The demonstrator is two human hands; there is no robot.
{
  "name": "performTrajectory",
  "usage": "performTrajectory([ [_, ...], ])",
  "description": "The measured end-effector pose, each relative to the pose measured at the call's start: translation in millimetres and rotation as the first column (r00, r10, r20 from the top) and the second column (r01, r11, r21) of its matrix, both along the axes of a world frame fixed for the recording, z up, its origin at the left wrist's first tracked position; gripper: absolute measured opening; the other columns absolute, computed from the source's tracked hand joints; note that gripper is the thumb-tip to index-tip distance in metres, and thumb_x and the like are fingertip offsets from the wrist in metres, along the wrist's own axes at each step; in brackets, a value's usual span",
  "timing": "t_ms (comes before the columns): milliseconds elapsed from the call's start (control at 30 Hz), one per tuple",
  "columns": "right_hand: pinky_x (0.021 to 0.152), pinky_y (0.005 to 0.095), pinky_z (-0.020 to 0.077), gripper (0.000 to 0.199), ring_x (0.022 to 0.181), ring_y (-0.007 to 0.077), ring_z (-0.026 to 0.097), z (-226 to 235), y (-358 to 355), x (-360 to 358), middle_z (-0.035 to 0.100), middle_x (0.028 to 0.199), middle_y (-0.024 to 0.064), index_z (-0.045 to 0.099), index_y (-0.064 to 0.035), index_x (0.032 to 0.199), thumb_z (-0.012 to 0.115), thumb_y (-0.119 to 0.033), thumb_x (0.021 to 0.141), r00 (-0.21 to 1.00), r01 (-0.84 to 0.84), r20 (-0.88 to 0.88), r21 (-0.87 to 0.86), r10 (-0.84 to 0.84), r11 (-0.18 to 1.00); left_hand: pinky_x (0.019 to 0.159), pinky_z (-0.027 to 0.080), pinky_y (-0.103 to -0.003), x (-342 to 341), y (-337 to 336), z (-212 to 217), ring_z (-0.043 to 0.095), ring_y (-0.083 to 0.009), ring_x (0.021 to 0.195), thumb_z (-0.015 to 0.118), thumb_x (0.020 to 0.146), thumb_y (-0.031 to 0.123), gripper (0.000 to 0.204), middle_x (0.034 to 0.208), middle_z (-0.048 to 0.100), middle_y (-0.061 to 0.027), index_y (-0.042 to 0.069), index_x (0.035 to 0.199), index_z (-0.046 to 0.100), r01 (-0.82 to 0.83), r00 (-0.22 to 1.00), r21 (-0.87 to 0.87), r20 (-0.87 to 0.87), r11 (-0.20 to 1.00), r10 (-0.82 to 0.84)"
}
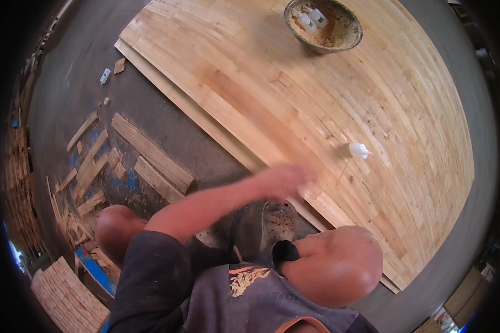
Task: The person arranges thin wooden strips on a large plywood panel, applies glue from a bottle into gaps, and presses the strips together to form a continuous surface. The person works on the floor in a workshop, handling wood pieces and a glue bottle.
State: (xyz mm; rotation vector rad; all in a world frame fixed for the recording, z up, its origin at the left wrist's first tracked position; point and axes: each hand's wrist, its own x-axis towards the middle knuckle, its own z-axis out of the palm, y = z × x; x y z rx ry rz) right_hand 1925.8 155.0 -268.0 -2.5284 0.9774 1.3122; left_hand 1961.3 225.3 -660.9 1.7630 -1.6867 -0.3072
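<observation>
My left arm reaches across to the near edge of a large panel of joined wooden strips (294, 105). Over that edge my left hand (293, 180) is smeared by motion, so its fingers and anything in them cannot be made out. A small white squeeze bottle with a nozzle (359, 151) lies on the panel, beyond my left hand and to its right. Farther off, a dusty bowl (354, 44) sits on the panel, holding wood-coloured powder and small white bottles (316, 18). My right hand does not show.
Wood offcuts (150, 150) lie scattered on the grey floor at left, with a small white bottle (105, 76) beyond them. Stacked wooden strips (69, 297) stand at the lower left. My bent knees (339, 266) are close to the panel's near edge.
</observation>
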Motion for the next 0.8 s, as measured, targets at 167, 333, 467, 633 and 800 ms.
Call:
performTrajectory([
  [167, 0.067, 0.0412, 0.0542, 0.029, 0.069, 0.0338, 0.07, -0.3, 5.4, -24.2, 0.071, 0.07, 0.0069, 0.083, -0.0164, 0.077, 0.09, -0.043, 0.068, 0.972, 0.057, 0.227, -0.014, -0.053, 0.998, 0.139, 0.021, -0.058, 77.0, 95.1, 11.4, 0.027, -0.0482, 0.169, 0.059, 0.109, 0.059, 0.093, 0.181, 0.031, -0.0266, -0.005, 0.171, 0.036, -0.559, 0.811, 0.245, 0.36, 0.792, 0.461],
  [333, 0.068, 0.039, 0.054, 0.024, 0.071, 0.0332, 0.07, -4.9, 6.0, -29.5, 0.07, 0.07, 0.0025, 0.083, -0.0195, 0.079, 0.087, -0.042, 0.075, 0.877, 0.083, 0.48, -0.165, 0.006, 0.983, 0.139, 0.021, -0.059, 34.3, 106.8, 6.1, 0.025, -0.0485, 0.17, 0.062, 0.107, 0.06, 0.097, 0.18, 0.03, -0.0307, -0.009, 0.17, 0.035, -0.378, 0.918, 0.247, 0.228, 0.892, 0.325],
  [467, 0.069, 0.0377, 0.0543, 0.025, 0.071, 0.0297, 0.071, 0.1, -4.2, -16.0, 0.071, 0.072, 0.0018, 0.083, -0.0205, 0.082, 0.087, -0.045, 0.077, 0.999, -0.007, 0.042, 0.005, 0.007, 1.0, 0.138, 0.023, -0.058, 22.6, 73.8, 12.6, 0.03, -0.048, 0.167, 0.066, 0.105, 0.056, 0.092, 0.177, 0.035, -0.0285, -0.008, 0.166, 0.042, -0.375, 0.923, 0.293, 0.202, 0.879, 0.327],
  [633, 0.069, 0.0363, 0.0544, 0.029, 0.071, 0.0241, 0.071, 1.6, -14.8, -8.1, 0.074, 0.076, 0.0014, 0.084, -0.0182, 0.09, 0.086, -0.046, 0.082, 0.995, 0.088, -0.065, 0.097, -0.082, 0.991, 0.137, 0.025, -0.057, 25.4, 63.5, 20.8, 0.033, -0.0453, 0.166, 0.069, 0.103, 0.052, 0.087, 0.176, 0.039, -0.0264, -0.007, 0.163, 0.047, -0.404, 0.913, 0.234, 0.172, 0.884, 0.371],
  [800, 0.07, 0.035, 0.0542, 0.032, 0.072, 0.0196, 0.07, -27.7, -29.6, -51.1, 0.074, 0.079, 0.0017, 0.083, -0.013, 0.098, 0.082, -0.044, 0.089, 0.977, 0.205, 0.028, 0.174, -0.213, 0.963, 0.135, 0.029, -0.056, 21.8, 72.9, 19.1, 0.035, -0.0412, 0.165, 0.067, 0.106, 0.049, 0.08, 0.175, 0.042, -0.0226, -0.004, 0.163, 0.05, -0.435, 0.889, 0.28, 0.285, 0.856, 0.358],
])
